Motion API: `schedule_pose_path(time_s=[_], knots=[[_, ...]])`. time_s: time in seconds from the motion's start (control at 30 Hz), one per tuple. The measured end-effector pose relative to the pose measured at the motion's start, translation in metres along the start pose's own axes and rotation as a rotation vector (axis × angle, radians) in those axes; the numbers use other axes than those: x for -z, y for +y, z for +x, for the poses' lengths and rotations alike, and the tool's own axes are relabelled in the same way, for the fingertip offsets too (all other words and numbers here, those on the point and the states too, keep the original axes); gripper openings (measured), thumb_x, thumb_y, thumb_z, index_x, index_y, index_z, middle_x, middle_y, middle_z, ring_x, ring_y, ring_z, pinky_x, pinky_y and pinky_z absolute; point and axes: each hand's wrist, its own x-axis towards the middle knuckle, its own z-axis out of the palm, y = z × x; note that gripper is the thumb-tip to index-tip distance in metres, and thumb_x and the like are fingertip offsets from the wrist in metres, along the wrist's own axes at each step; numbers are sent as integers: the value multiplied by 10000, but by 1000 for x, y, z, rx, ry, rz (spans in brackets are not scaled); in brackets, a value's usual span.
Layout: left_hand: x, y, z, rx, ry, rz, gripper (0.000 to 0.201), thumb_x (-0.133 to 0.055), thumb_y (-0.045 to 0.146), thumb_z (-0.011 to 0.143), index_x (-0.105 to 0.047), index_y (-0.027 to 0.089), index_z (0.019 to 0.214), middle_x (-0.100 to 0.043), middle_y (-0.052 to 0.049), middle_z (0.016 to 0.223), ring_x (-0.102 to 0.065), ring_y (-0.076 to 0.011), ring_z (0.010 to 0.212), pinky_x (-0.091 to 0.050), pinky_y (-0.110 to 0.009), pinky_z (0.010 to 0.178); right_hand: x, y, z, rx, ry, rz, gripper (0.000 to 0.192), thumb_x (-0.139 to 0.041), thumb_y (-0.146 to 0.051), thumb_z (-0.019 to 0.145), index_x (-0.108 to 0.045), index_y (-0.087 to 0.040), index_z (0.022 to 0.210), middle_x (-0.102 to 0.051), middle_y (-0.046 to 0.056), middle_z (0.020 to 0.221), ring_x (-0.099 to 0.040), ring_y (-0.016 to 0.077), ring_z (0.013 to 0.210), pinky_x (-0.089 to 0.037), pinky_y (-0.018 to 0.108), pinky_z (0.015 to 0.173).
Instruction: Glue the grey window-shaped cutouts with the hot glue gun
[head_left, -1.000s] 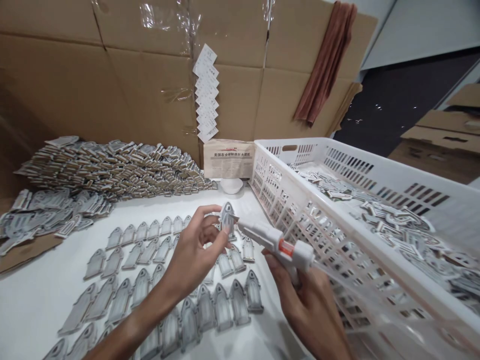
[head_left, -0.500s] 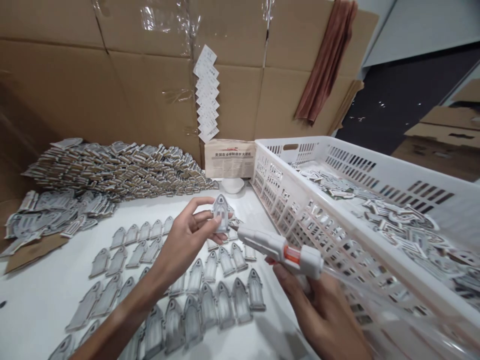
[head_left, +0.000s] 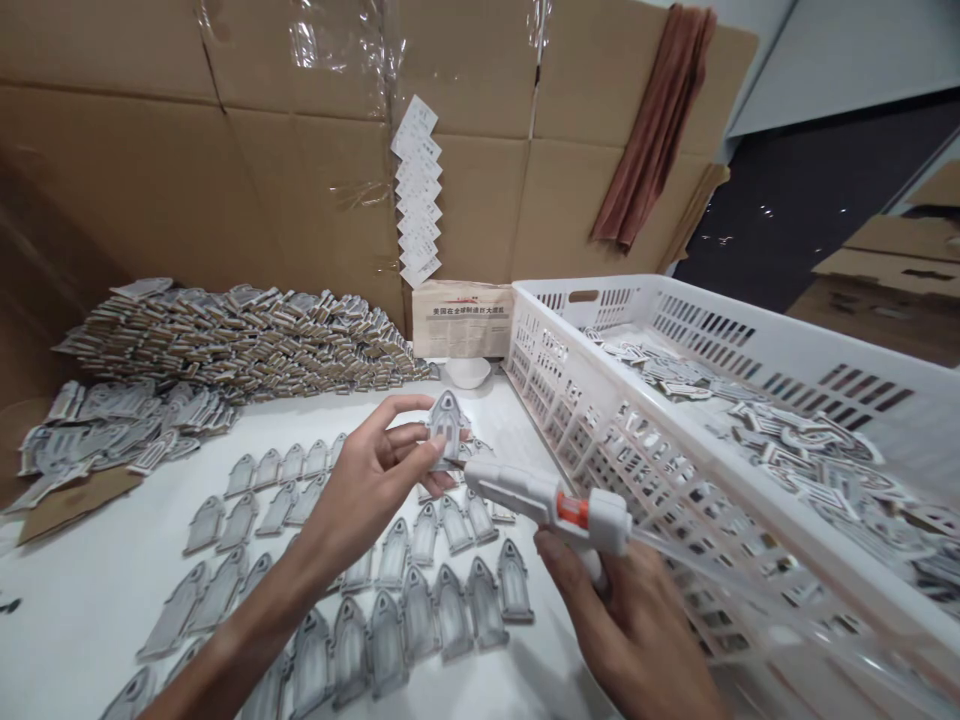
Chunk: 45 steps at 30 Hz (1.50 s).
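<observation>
Between the thumb and fingers of my left hand (head_left: pixel 390 450) is a small grey arched window-shaped piece (head_left: pixel 445 424), held upright above the table. My right hand (head_left: pixel 622 620) is wrapped round the handle of a white hot glue gun (head_left: pixel 517 490) with an orange part near its back. The gun's nozzle points left and is at the lower edge of the held piece; whether it touches cannot be made out. Below my hands, similar grey arched pieces (head_left: pixel 381 640) lie in rows on the white table (head_left: pixel 82 610). My left forearm hides some of them.
A white perforated plastic basket (head_left: pixel 555 400) with many loose pieces stands on the right. Stacked pieces (head_left: pixel 247 340) line the back left. A white bowl (head_left: pixel 467 373) sits before a newspaper (head_left: pixel 462 325) against the cardboard wall (head_left: pixel 300 200). A reddish cloth (head_left: pixel 656 130) hangs there.
The glue gun and my right hand have moved slightly left, with the nozzle now further along the held piece's lower edge. My left hand keeps its grip almost in place.
</observation>
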Motion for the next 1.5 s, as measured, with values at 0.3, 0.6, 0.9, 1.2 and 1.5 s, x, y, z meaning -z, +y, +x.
schedule_pose_path(time_s=[0.3,0.6,0.9,1.2,1.5], knots=[[3,-8,4,-41,23,51,417,-829,419,893,-623,232,1204,-816,-1,864,-757,-174,655,-635,-282,657,-3,-14,4,176,-184,76,276,-491,-379,1120,-722,-262,1024,-765,27,807,-728,202,655,-479,252,557],[54,-22,6,120,154,325,511,-796,573,840,-622,257,1201,-657,68,854,-788,-198,687,-642,-339,722,8,-10,4,218,-51,9,295,-560,-262,1073,-699,-266,1333,-835,65,1145,-814,226,865,-554,255,684],[79,-107,15,409,84,615,242,-754,381,969,-676,170,1058,-664,61,689,-621,-125,515,-486,-241,506,15,-10,9,242,94,34,182,-586,-346,1106,-721,-244,1173,-821,46,984,-784,192,732,-522,229,626],[73,-91,19,388,31,1050,334,-658,479,1037,-755,175,1134,-779,-38,912,-723,-197,764,-581,-354,741,22,-5,11,166,78,32,209,-556,-393,1117,-722,-267,1102,-792,12,841,-740,213,661,-464,267,567],[16,-105,22,185,30,1310,404,-589,482,1001,-831,186,1130,-735,-195,1243,-759,-385,1081,-518,-416,894,20,3,19,161,72,99,178,-563,-370,1122,-711,-279,1158,-791,4,879,-773,215,747,-503,262,646]])
